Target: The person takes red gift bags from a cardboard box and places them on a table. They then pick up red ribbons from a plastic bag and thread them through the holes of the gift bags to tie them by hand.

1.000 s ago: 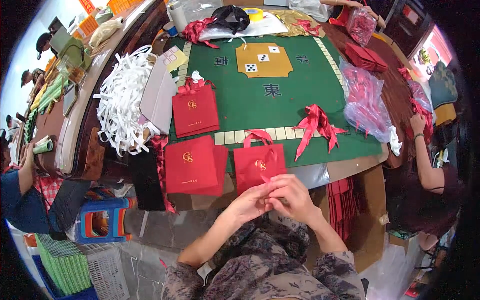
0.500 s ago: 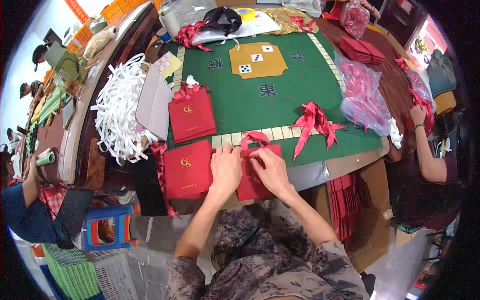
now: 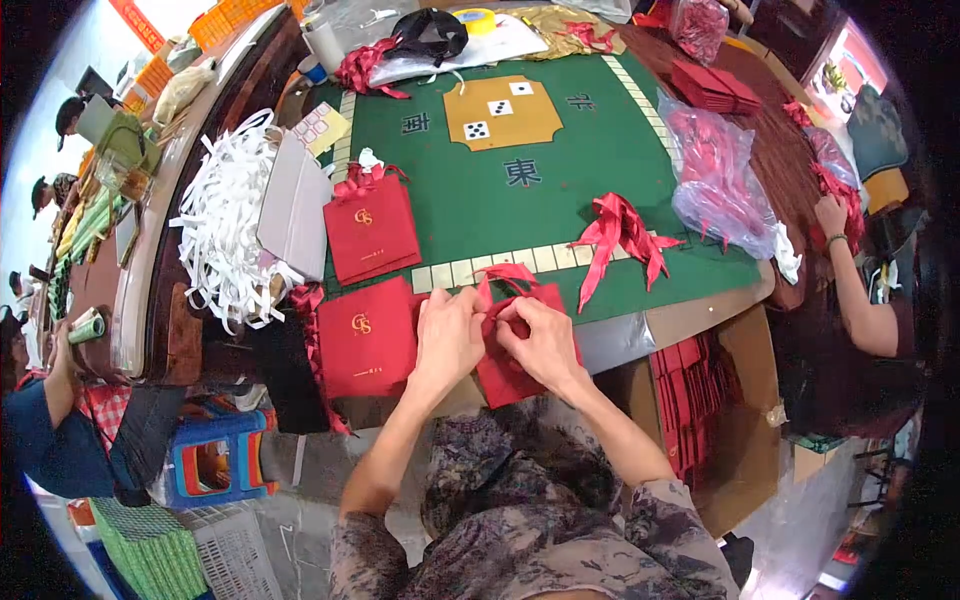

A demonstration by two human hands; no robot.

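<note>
A red paper gift bag (image 3: 505, 378) lies at the near table edge, tilted, under my two hands. A red ribbon (image 3: 510, 272) loops up from its top edge. My left hand (image 3: 450, 335) is closed at the bag's upper left, fingertips pinching the ribbon. Beside it my right hand (image 3: 543, 342) is also closed, thumb and fingers pinching ribbon at the bag's top; the fingertips partly hide the exact grip. Left of my hands lies another red gift bag (image 3: 366, 345) with gold print. Behind that is a stack of red bags (image 3: 372, 232) with ribbon handles.
A box of white straps (image 3: 225, 220) stands at the left. Loose red ribbons (image 3: 622, 245) lie on the green mat (image 3: 470, 225), near a plastic bag of ribbons (image 3: 715, 180). Below the table's right side, a carton (image 3: 750, 400) holds folded red bags. Another person's arm (image 3: 860, 295) is at right.
My hands have drawn closer together at the bag's top, the right fingers now pinching inward. The bag has tilted. The whole view has shifted slightly.
</note>
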